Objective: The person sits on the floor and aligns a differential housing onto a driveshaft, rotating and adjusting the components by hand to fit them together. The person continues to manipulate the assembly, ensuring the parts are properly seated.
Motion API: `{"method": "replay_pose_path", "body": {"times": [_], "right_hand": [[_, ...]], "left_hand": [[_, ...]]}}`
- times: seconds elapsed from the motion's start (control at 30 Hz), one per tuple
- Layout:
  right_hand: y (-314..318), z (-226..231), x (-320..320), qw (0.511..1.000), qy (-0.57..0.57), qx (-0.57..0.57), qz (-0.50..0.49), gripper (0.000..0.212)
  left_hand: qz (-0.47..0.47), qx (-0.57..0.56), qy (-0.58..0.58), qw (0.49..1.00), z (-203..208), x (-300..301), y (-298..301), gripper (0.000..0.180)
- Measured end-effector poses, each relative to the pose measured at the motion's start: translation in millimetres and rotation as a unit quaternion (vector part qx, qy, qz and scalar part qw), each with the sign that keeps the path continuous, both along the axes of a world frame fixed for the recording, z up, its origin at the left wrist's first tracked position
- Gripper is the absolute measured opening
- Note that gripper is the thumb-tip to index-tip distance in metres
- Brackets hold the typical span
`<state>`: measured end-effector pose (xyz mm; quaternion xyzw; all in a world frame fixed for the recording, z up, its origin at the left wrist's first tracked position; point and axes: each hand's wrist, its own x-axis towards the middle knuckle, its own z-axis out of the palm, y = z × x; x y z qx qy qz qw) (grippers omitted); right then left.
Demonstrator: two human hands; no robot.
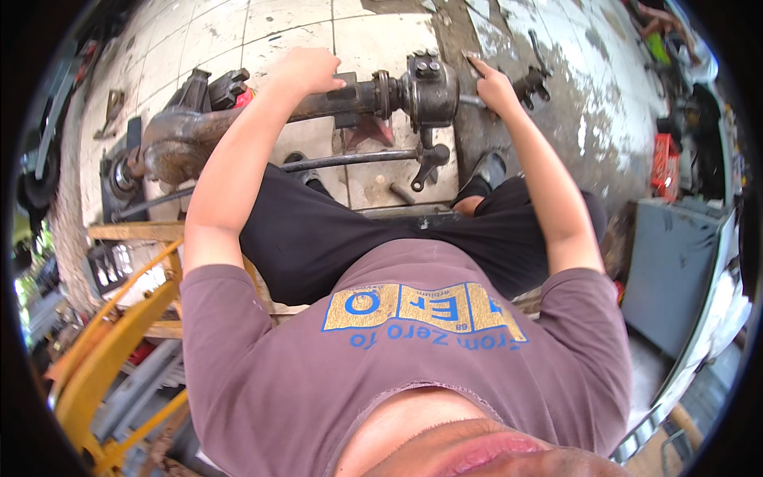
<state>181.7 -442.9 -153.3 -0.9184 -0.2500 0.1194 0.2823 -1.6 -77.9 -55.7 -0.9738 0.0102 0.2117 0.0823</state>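
Note:
In front of me lies a heavy, greasy vehicle axle housing (306,110), its rounded bulge at the left and a ball-shaped hub end (430,89) at the right. My left hand (312,70) is over the far side of the tube, thumb and forefinger apart, with nothing seen in it. Out of the hub end comes a metal axle shaft (472,101), which passes beneath my right hand (496,89). Beyond that hand shows a dark forked joint (532,86). My right forefinger points away, its tip dark; the other fingers appear curled at the shaft, mostly hidden.
A thin steering rod (350,160) runs along the near side of the axle, ending in a lever arm (430,165). My feet and knees are close by. Yellow metal frames (119,342) stand at the left; a grey cabinet (671,270) and red crate (664,165) stand at the right.

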Motion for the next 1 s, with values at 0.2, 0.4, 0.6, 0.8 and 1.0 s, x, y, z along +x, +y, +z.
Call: {"method": "replay_pose_path", "body": {"times": [0.2,0.4,0.6,0.8,1.0], "right_hand": [[38,2,-46,0.99,0.014,-0.141,-0.027,0.077],[35,-12,-66,0.992,-0.051,-0.112,-0.017,0.08],[38,-10,-72,0.991,-0.071,-0.11,-0.014,0.08],[36,-21,-91,0.993,-0.093,-0.067,-0.018,0.082],[10,-67,-107,0.974,-0.217,0.059,-0.03,0.077]], "left_hand": [[0.038,-0.043,0.016,0.998,-9,11,-11,0.052],[0.077,-0.051,0.065,0.994,-7,-1,-8,0.051],[0.079,-0.071,0.037,0.994,-1,-15,-3,0.056],[0.072,-0.137,-0.031,0.988,-9,-50,18,0.06],[0.109,-0.182,-0.088,0.973,20,-111,11,0.059]]}}
